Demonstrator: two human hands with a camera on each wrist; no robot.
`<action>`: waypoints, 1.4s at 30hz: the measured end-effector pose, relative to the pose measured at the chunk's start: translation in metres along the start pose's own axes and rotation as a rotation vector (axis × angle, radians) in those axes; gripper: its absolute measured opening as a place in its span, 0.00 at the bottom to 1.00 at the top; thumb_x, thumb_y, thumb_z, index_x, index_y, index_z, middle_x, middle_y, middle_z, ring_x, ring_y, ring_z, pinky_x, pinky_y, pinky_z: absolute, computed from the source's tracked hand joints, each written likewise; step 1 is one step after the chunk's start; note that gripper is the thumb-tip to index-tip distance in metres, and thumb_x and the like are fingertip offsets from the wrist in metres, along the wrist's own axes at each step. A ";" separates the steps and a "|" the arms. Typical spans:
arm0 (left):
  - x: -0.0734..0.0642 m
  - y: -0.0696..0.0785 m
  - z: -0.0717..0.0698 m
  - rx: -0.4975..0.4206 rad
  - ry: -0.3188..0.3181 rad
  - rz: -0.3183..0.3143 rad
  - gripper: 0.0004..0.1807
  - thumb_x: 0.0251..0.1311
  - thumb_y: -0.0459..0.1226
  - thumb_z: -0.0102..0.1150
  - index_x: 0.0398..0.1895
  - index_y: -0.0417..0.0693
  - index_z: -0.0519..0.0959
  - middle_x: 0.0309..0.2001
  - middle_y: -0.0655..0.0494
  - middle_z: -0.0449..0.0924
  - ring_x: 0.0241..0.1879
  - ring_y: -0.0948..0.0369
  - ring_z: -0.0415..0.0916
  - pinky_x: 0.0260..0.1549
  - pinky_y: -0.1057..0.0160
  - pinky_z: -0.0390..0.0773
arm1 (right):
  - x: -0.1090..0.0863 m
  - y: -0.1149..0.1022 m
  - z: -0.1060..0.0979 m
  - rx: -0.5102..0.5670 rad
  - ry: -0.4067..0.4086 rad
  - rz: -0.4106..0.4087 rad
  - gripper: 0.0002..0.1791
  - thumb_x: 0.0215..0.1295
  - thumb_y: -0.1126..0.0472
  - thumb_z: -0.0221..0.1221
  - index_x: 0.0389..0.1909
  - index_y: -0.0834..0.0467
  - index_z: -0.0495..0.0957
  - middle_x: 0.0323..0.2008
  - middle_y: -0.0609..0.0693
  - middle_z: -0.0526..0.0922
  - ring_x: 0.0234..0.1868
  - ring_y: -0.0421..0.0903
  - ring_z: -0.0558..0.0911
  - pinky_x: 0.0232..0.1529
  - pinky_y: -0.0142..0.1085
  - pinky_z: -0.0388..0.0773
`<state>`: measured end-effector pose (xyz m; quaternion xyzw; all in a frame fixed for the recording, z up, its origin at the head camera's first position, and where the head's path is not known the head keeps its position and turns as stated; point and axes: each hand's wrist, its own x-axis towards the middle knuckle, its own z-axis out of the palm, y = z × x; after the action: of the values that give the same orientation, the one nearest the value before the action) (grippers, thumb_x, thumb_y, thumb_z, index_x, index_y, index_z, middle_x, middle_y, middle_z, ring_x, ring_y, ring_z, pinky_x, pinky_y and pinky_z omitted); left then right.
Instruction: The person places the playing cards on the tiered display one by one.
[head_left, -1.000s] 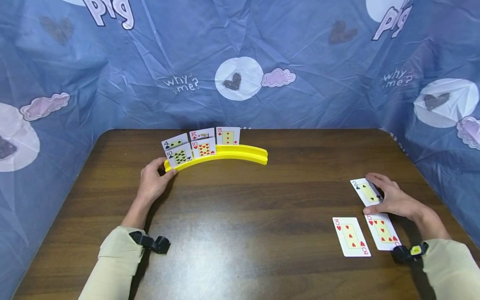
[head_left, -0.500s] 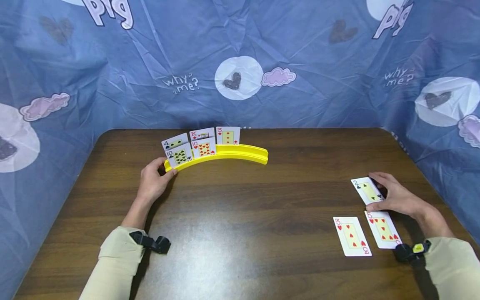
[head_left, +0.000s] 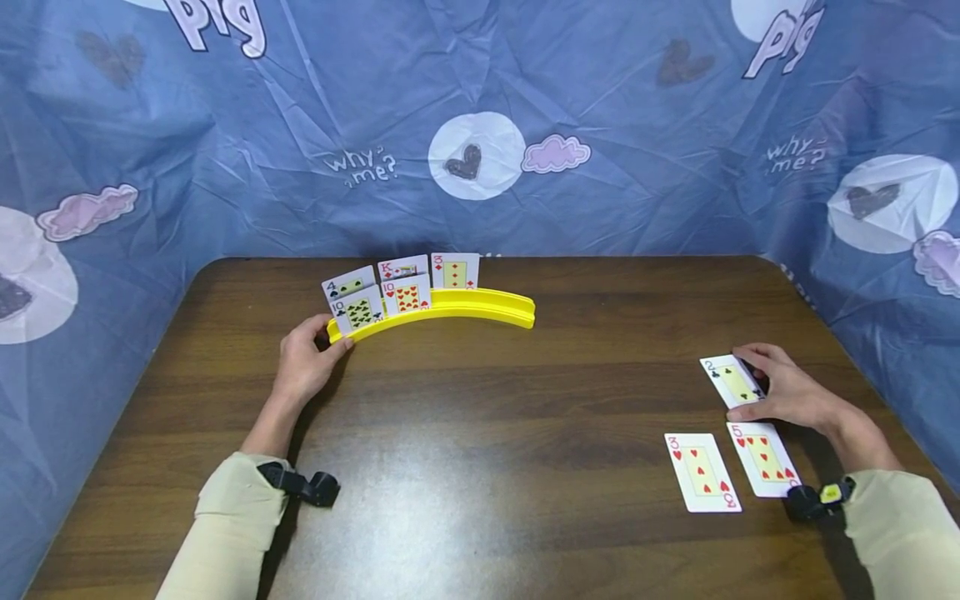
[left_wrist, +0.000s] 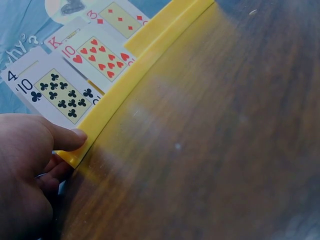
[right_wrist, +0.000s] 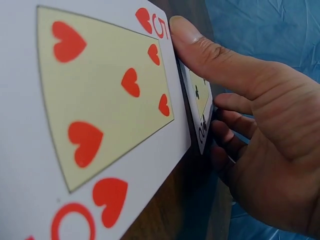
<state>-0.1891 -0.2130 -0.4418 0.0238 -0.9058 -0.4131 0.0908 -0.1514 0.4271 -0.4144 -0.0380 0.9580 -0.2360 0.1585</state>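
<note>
At the left end of the yellow curved card holder [head_left: 480, 307], my left hand [head_left: 303, 362] grips it, thumb in front and fingers behind. Upright in the holder stand a four of spades [head_left: 348, 283] behind a ten of clubs [head_left: 358, 312], a king of diamonds [head_left: 403, 267] behind a ten of hearts [head_left: 407, 295], and a three of diamonds [head_left: 455, 271]. My right hand [head_left: 798, 400] holds a two of clubs [head_left: 729, 381] by its edges between thumb and fingers. Just below that thumb lies a five of hearts [head_left: 765, 460].
A three of hearts [head_left: 702, 472] lies face up left of the five of hearts. The brown wooden table [head_left: 487, 467] meets a blue printed cloth [head_left: 480, 225] at the back and sides. Each wrist wears a small black camera, the left one [head_left: 318, 489] near its sleeve.
My right hand has shifted very slightly, and its thumb no longer covers part of the five of hearts' corner. The left hand, holder and standing cards have stayed put.
</note>
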 end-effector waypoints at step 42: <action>0.002 -0.002 -0.001 -0.004 -0.010 -0.009 0.19 0.62 0.32 0.62 0.55 0.32 0.77 0.47 0.35 0.79 0.45 0.46 0.72 0.44 0.58 0.64 | -0.002 0.003 0.000 -0.034 0.025 -0.146 0.56 0.47 0.50 0.77 0.75 0.62 0.59 0.70 0.66 0.61 0.50 0.45 0.68 0.44 0.28 0.64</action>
<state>-0.1911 -0.2152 -0.4429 0.0254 -0.9054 -0.4153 0.0843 -0.1492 0.4303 -0.4154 -0.1075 0.9584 -0.2313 0.1284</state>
